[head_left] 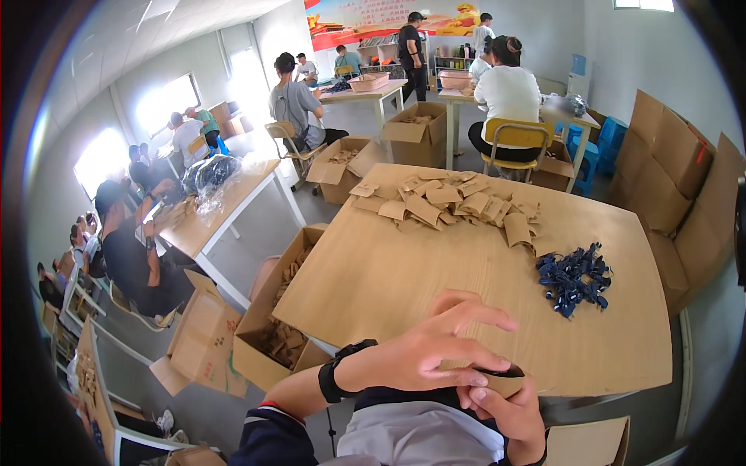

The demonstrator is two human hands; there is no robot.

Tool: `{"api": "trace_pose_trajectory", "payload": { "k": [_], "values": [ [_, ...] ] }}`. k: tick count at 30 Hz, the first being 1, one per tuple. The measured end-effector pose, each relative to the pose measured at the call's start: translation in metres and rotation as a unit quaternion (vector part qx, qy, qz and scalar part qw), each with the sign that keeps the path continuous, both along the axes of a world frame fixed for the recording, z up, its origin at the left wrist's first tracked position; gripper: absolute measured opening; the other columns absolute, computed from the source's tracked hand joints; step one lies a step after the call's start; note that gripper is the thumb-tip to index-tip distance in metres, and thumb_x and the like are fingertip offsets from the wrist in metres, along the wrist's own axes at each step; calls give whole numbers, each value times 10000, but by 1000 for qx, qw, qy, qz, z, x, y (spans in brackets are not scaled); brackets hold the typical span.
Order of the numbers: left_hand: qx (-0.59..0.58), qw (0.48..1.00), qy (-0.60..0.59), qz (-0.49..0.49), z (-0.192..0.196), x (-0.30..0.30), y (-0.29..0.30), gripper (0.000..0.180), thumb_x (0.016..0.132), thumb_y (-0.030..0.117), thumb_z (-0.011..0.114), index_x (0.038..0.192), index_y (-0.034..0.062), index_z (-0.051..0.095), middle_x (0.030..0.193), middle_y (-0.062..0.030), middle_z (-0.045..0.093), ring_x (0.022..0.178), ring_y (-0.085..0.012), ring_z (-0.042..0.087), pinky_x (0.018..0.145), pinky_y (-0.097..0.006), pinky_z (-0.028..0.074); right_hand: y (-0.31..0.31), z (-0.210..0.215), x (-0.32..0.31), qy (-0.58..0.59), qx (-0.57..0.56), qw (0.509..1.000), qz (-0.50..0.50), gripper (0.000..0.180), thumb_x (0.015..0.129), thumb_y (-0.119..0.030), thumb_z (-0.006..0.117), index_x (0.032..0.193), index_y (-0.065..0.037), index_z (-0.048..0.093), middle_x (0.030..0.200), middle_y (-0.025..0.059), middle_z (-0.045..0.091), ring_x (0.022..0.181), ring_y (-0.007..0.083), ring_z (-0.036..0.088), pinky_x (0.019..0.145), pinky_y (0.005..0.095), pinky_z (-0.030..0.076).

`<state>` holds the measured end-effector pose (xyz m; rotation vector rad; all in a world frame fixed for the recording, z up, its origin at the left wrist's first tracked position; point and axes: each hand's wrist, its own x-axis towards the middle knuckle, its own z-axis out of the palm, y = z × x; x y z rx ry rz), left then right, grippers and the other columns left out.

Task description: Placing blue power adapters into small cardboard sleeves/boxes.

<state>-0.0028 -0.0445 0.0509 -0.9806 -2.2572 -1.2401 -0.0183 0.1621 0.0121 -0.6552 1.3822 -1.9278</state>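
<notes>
The fingers of the right hand [510, 415] are closed on a curled brown card [505, 384] at the near edge of the table [373, 287]; the left hand [427, 348] holds thumb and forefinger nearly together at its rim, whether gripping cannot be told. Too hard a squeeze could crease the card; a loose hold could drop it over the edge.

Red lettering [379, 15] (too small for reading) on the wall banner [330, 34], faint print [231, 383] on a brown carton [194, 330].

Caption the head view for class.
Right hand holds brown card, left hand touching it, near piled cards and navy pieces.
</notes>
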Motion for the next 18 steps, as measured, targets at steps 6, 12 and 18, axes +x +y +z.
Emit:
{"api": "trace_pose_trajectory", "payload": {
  "k": [6, 12, 18],
  "values": [
    [-58, 998, 34, -2, 0, 3, 6, 121, 807, 224, 754, 926, 204, 749, 1428, -63, 484, 1192, -304, 435, 1019, -433, 280, 9, 2, -4, 37, -3, 999, 27, 147, 908, -65, 617, 1007, 35, 572, 780, 99, 632, 603, 71, 515, 473, 189, 377],
    [-54, 996, -69, -20, -13, -2, 16, 97, 868, 218, 678, 814, 161, 735, 1381, -82, 523, 1210, -299, 421, 1045, -442, 244, 13, 1, 0, 33, 59, 996, -52, 199, 891, -68, 658, 1043, 29, 575, 788, 70, 648, 658, 84, 566, 578, 216, 438],
    [256, 923, -285, 43, -40, -6, 28, 136, 845, 206, 716, 827, 102, 630, 1141, -93, 528, 1128, -221, 457, 1000, -378, 322, -12, 2, -11, 375, 178, 878, -240, 296, 838, -63, 711, 1095, 5, 581, 952, 196, 654, 859, 366, 645, 746, 373, 516]
  ]
}}
